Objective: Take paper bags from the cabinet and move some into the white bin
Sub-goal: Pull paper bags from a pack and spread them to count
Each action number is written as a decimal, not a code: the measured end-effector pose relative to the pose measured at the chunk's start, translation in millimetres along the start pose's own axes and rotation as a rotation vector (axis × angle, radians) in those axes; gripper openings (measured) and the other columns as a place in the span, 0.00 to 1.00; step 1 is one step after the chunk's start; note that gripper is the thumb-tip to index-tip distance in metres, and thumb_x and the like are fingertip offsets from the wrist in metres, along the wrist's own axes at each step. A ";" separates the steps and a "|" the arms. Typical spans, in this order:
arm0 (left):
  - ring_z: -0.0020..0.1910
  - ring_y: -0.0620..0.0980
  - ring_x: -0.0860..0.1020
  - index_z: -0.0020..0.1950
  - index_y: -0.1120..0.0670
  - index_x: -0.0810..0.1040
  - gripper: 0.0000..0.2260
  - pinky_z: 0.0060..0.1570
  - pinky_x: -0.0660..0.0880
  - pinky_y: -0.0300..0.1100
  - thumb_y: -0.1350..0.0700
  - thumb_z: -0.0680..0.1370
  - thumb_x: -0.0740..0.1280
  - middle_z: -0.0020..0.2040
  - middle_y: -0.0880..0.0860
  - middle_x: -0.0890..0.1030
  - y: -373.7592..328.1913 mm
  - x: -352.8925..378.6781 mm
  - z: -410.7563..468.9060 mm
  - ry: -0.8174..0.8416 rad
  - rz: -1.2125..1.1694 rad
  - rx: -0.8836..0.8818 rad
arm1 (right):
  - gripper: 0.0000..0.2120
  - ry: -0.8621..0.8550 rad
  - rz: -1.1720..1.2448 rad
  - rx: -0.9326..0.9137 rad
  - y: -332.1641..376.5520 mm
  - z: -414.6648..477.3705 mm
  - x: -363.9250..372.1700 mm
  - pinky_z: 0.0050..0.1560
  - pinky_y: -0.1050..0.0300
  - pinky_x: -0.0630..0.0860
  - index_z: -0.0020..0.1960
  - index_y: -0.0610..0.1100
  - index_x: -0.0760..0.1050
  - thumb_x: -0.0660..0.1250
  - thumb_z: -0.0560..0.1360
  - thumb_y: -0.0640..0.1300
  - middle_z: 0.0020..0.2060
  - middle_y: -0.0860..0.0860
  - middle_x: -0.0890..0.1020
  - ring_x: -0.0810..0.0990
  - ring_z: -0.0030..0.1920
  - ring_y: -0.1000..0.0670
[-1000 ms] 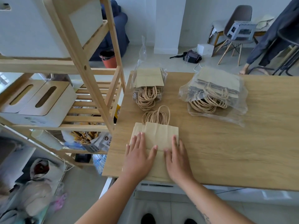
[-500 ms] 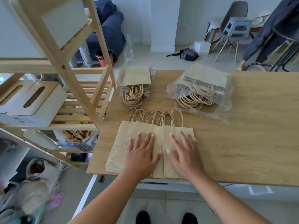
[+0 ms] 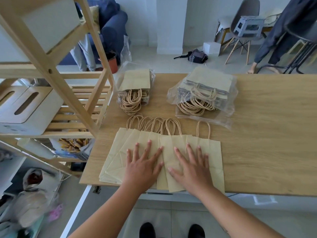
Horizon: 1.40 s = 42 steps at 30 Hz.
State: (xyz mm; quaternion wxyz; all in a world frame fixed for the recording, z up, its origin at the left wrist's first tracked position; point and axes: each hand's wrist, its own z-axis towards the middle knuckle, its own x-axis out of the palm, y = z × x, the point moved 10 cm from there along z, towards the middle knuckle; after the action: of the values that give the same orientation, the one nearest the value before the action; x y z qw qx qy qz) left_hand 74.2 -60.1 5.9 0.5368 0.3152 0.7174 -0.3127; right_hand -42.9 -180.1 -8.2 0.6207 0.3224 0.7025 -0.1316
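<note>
Fanned wider, paper bags point(image 3: 211, 152) lie under left grip point(image 3: 142, 166) and right grip point(image 3: 192, 170), both flat, clasping nothing; sorting, so next pinch some.

Light wood-grain counter point(image 3: 265, 152) – three lots of paper bags on it. Along the near edge lie the loose flat bags point(image 3: 169, 141), fanned out and overlapping, cord handles point(image 3: 169, 126) pointing away, bottoms poking just past the counter's lip. Further back are two clear-plastic packs – the smaller pack point(image 3: 137, 81) at left, the bulkier pack point(image 3: 209, 83) at right, bare wood between them.
</note>
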 end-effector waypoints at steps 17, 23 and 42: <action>0.80 0.56 0.43 0.79 0.36 0.47 0.31 0.77 0.41 0.57 0.31 0.77 0.44 0.82 0.47 0.43 40.1 -23.6 7.1 -0.123 -0.096 -0.127 | 0.40 -0.057 -0.032 0.183 -46.4 -10.8 -11.9 0.75 0.35 0.37 0.78 0.62 0.44 0.35 0.69 0.74 0.80 0.48 0.41 0.37 0.78 0.37; 0.80 0.58 0.39 0.80 0.41 0.38 0.36 0.77 0.41 0.58 0.28 0.76 0.42 0.81 0.51 0.38 67.6 -4.3 9.3 -0.031 -0.112 -0.173 | 0.41 -0.045 -0.088 0.118 -38.2 -14.0 1.6 0.76 0.35 0.38 0.78 0.63 0.41 0.29 0.69 0.76 0.80 0.49 0.42 0.37 0.78 0.38; 0.80 0.56 0.38 0.79 0.39 0.38 0.34 0.77 0.41 0.58 0.28 0.76 0.40 0.81 0.52 0.38 42.1 10.4 9.5 -0.082 -0.117 -0.184 | 0.37 -0.087 -0.082 0.099 -26.9 -12.3 4.4 0.76 0.34 0.46 0.79 0.60 0.50 0.38 0.74 0.73 0.80 0.48 0.50 0.44 0.79 0.38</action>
State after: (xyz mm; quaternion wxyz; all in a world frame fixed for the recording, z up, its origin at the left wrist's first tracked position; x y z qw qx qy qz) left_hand 110.5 -40.8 -11.0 0.5732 0.2090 0.7377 -0.2891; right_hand -69.3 -191.9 -15.8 0.6279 0.3177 0.6801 -0.2056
